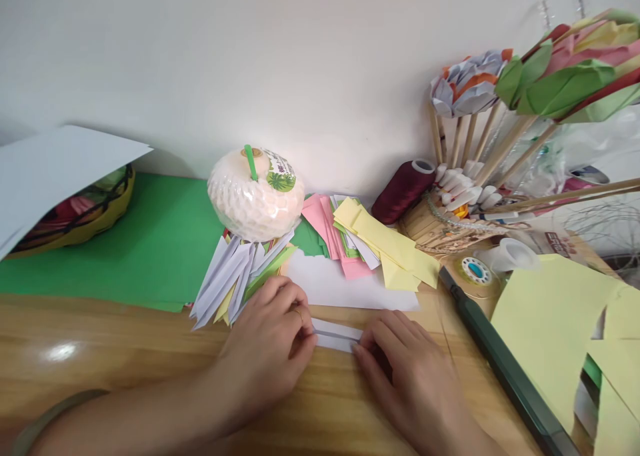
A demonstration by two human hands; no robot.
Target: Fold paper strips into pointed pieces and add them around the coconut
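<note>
A narrow folded strip of white paper lies low over the wooden table, stretched between my two hands. My left hand, with a ring on one finger, pinches its left end. At the other end, the thumb and fingers of my right hand close on the paper. A crease runs lengthwise along the strip. Just beyond my left hand is a pile of folded white, green and yellow paper pieces. A larger white sheet lies flat behind the strip.
A foam-netted coconut stands on green paper. Pink and yellow paper strips are stacked behind. To the right are a dark long-handled tool, yellow sheets, a maroon thread spool and a basket with paper flowers.
</note>
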